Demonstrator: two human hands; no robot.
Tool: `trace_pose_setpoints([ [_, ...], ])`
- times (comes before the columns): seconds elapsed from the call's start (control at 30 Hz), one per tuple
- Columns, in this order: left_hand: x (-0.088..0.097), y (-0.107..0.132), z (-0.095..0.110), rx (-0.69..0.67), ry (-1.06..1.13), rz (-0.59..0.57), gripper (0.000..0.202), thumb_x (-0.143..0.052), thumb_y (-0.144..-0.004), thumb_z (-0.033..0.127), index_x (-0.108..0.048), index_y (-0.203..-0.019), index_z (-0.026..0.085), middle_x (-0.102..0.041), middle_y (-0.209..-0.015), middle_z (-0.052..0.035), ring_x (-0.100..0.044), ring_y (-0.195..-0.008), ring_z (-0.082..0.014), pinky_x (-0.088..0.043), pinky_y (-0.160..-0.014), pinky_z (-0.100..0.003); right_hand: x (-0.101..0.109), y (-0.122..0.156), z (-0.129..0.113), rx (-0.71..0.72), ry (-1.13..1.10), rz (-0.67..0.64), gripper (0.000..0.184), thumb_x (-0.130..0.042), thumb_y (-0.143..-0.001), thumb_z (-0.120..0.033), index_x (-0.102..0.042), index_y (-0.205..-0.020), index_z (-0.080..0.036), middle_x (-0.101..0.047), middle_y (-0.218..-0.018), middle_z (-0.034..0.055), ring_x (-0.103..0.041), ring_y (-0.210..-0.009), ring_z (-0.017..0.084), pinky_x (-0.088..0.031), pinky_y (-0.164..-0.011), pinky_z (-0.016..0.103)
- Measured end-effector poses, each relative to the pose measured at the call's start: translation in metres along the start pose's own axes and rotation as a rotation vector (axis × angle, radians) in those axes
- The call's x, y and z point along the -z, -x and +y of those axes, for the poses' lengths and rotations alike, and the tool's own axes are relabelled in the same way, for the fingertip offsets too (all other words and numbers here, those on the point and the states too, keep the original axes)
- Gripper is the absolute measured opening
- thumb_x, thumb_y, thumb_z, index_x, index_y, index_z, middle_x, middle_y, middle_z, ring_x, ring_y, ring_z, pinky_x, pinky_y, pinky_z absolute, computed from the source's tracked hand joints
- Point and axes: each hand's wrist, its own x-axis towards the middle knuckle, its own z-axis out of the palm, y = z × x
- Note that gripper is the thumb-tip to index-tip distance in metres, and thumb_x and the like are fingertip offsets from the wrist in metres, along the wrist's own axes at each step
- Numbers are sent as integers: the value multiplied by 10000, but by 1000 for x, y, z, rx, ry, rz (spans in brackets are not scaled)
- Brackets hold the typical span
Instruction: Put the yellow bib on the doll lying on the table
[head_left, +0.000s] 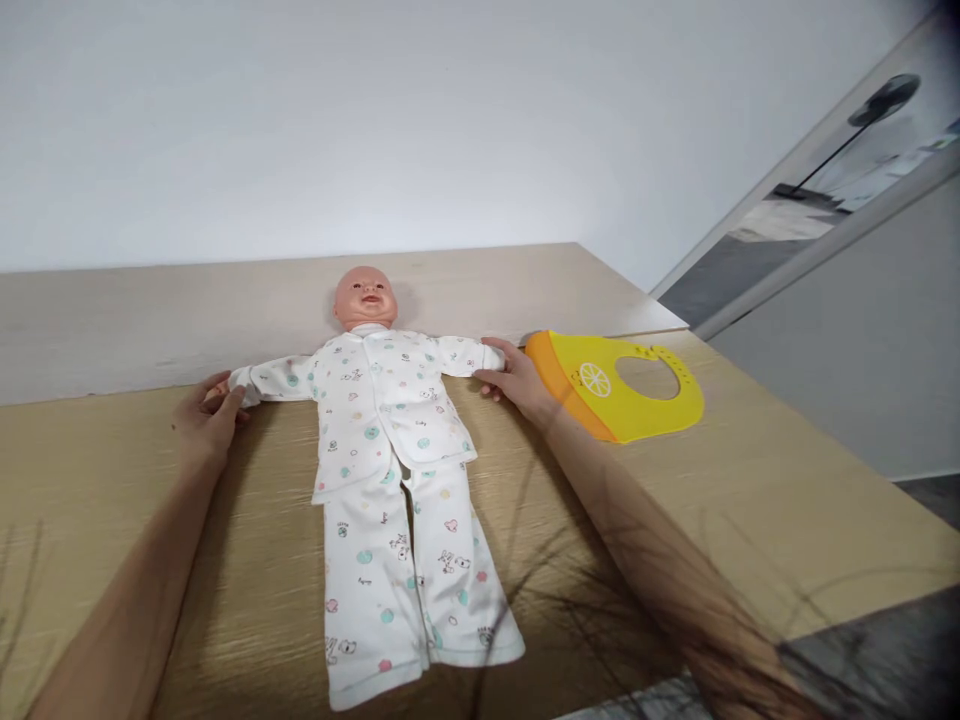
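A baby doll [367,298] lies face up on the wooden table, its head towards the wall. It wears a white printed jacket [375,410] and matching trousers [390,580]. Both sleeves are stretched out sideways. At the end of the sleeve on the left, my left hand [208,412] has its fingers closed on the cuff. My right hand [514,380] grips the other sleeve's cuff between thumb and fingers. The doll's hands are hidden by the cuffs and my fingers, and its feet do not show.
Beside my right wrist lies a yellow bib [637,400] with an orange pocket and a lemon-slice print. The table [787,540] meets a paler board [150,320] against the white wall. Strands of hair cross the lower view.
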Motion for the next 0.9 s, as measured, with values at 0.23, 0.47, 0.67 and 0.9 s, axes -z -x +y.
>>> trace_pose_setpoints([
  [0.23,1,-3,-4,-17,-27,-53,471,-706,-830,192,-637,-1285,93,-639,-748,56,-569,-569,-59,-481,-579,-209,-4,-4,10,22,30,59,739,-816,-726,-300,-492,-1385,-215,-619,-699,12,-589,-502,153,-450,-402,248],
  [0.47,2,-15,-24,-66,64,-29,417,-693,-745,225,-689,-1153,138,-663,-775,20,-583,-519,-61,-480,-505,-185,-8,1,3,27,46,94,656,-808,-753,-349,-505,-1319,-216,-596,-640,-10,-594,-487,158,-437,-375,219],
  [0.67,3,-15,-27,-118,23,12,403,-667,-731,267,-703,-1109,133,-643,-731,17,-571,-495,-66,-447,-476,-173,-12,-2,8,31,46,228,573,-799,-754,-315,-527,-1248,-209,-643,-765,28,-609,-468,159,-438,-337,236],
  [0.9,4,-5,-17,-142,-44,46,482,-679,-723,316,-700,-1170,137,-628,-723,20,-454,-413,-65,-355,-352,-188,-12,-5,18,69,54,284,497,-708,-780,-273,-515,-1232,-201,-677,-983,92,-614,-455,136,-424,-310,224],
])
